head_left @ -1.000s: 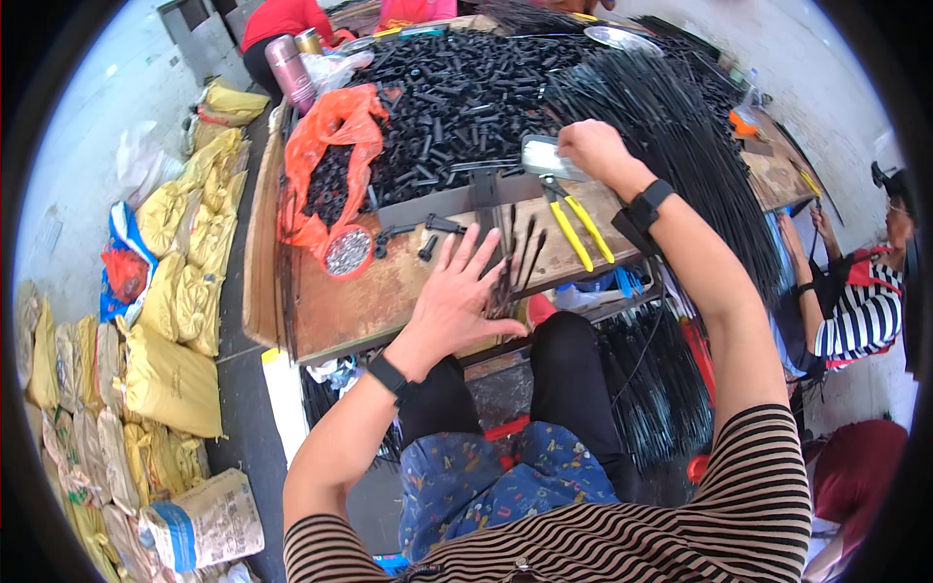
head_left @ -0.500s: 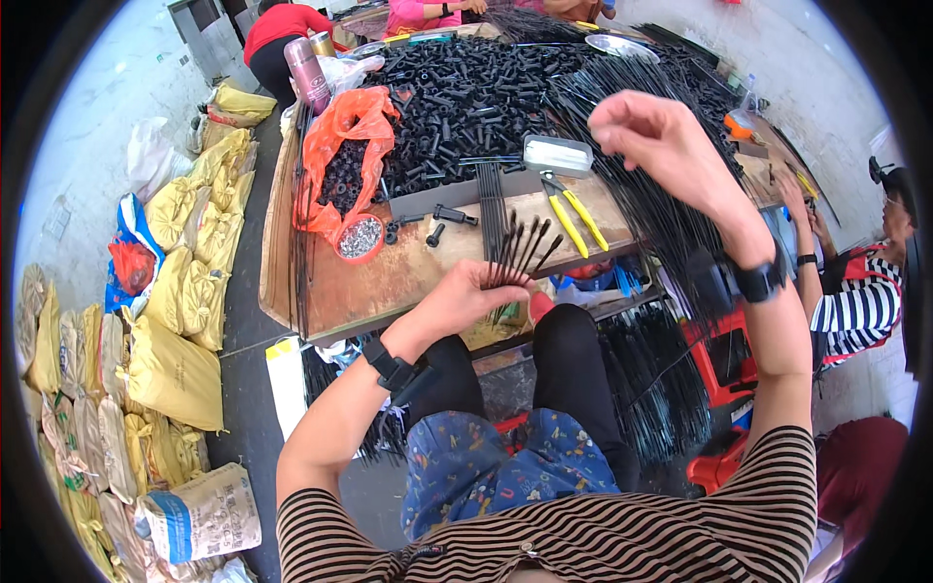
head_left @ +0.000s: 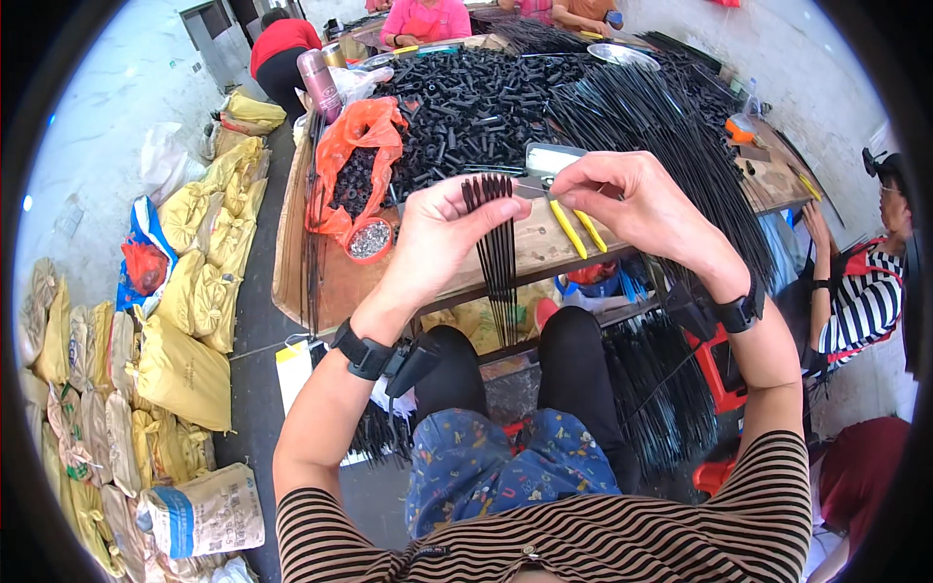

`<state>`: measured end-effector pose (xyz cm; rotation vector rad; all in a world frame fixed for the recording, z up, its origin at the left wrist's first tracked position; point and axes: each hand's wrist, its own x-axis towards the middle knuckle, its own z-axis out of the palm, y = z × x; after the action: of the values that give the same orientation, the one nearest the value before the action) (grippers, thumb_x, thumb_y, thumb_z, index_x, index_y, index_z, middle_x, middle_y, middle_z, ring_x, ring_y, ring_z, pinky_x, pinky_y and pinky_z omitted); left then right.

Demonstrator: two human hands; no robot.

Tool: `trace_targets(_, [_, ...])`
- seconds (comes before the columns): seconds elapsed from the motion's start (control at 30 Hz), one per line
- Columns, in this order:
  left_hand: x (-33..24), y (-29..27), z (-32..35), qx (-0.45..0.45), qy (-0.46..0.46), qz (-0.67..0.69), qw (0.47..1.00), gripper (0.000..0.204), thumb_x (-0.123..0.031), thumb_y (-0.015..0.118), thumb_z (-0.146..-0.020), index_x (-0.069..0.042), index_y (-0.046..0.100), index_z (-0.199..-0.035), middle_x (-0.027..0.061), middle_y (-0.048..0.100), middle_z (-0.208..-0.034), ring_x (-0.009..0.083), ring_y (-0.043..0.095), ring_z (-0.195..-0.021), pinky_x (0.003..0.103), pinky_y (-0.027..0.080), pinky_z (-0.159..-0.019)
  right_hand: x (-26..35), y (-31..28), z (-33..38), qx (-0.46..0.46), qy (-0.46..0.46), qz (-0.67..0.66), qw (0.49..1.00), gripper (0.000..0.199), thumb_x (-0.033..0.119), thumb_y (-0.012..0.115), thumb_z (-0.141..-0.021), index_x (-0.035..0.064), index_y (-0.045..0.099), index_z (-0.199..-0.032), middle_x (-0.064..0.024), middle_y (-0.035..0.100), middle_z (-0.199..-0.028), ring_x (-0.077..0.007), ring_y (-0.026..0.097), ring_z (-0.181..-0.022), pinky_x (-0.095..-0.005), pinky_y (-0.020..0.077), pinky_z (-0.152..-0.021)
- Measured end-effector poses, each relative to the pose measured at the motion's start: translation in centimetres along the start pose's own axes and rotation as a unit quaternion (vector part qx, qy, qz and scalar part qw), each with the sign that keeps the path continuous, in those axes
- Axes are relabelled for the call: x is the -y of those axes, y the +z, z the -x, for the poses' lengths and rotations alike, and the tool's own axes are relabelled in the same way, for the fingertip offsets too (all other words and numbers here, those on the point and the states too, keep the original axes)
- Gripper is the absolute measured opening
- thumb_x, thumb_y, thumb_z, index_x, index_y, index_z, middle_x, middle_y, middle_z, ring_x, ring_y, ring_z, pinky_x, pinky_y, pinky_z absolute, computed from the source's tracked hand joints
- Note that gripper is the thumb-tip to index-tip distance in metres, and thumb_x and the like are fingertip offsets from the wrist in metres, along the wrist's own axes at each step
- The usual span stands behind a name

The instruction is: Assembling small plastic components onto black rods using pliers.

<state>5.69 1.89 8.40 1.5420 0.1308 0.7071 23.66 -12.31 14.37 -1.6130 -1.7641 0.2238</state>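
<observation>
Fingers of the left hand [head_left: 437, 235] pinch a row of black rods [head_left: 499, 257] by their far tips, the long axis running nearward past the bench [head_left: 340, 287] edge. Just right of those tips, the right hand's [head_left: 649, 206] fingers are pinched together, contents unclear.

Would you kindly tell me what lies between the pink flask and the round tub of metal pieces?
The head view shows an orange plastic bag holding small black parts.
</observation>
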Motion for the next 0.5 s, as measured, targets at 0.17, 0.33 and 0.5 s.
trace_targets(0.17, [-1.6,0.2,-0.2,0.000,0.018,-0.007,1.000,0.020,-0.004,0.062,-0.091,0.002,0.064,-0.111,0.0124,0.071,-0.099,0.0162,0.068,-0.093,0.028,0.054,-0.086,0.1,0.1,-0.3,-0.020,-0.021,-0.003,1.000,0.012,0.006,0.063,-0.085,0.0009,0.067,-0.096,-0.0113,0.067,-0.079,-0.0163,0.065,-0.072,-0.0296,0.0507,-0.067])
trace_targets(0.33, [-1.6,0.3,-0.3,-0.008,0.017,-0.006,1.000,0.021,-0.005,0.065,-0.090,0.003,0.065,-0.110,0.0107,0.071,-0.097,0.0134,0.067,-0.090,0.026,0.053,-0.084,0.0,0.3,-0.3,-0.026,-0.034,0.013,0.999,0.013,0.006,0.063,-0.084,0.0013,0.067,-0.096,-0.0120,0.067,-0.082,-0.0203,0.066,-0.074,-0.0306,0.0515,-0.068])
trace_targets(0.5, [-1.5,0.3,-0.3,-0.016,0.019,-0.012,1.000,0.020,-0.005,0.064,-0.091,0.003,0.066,-0.109,0.0099,0.071,-0.096,0.0125,0.067,-0.089,0.026,0.053,-0.083,0.1,0.2,-0.4,-0.034,-0.031,0.023,0.999,0.013,0.006,0.063,-0.084,0.0018,0.067,-0.096,-0.0122,0.068,-0.084,-0.0222,0.067,-0.075,-0.0307,0.0519,-0.069])
